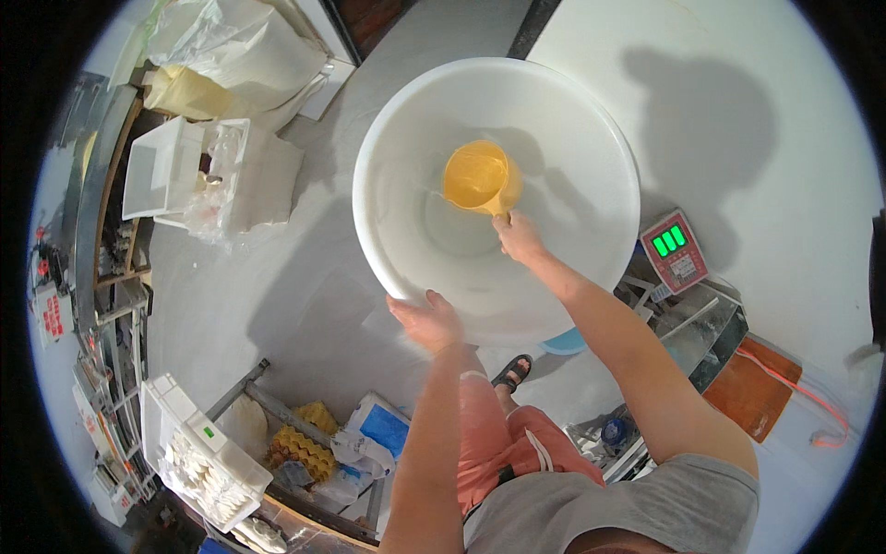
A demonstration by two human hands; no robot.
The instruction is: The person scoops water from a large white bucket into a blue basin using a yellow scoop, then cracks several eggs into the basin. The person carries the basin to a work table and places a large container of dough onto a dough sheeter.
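Note:
A large white plastic basin (397,175) fills the upper middle of the head view. Inside it, my right hand (517,238) is closed around the handle of a yellow plastic scoop (477,171), whose cup is over the basin's interior and seems to hold some clear liquid. My left hand (429,319) grips the basin's near rim at the lower left, with its fingers curved over the edge. A red and silver digital scale (673,254) with a lit green display stands just right of the basin. Part of a blue round item (560,343) shows under the basin's near edge.
Two white plastic bins (152,175) and bulky bags (240,51) stand at upper left. A white crate (198,448), yellow trays (300,443) and metal racks (111,314) are at lower left. A metal frame (701,323) and an orange board (748,392) lie right of my legs.

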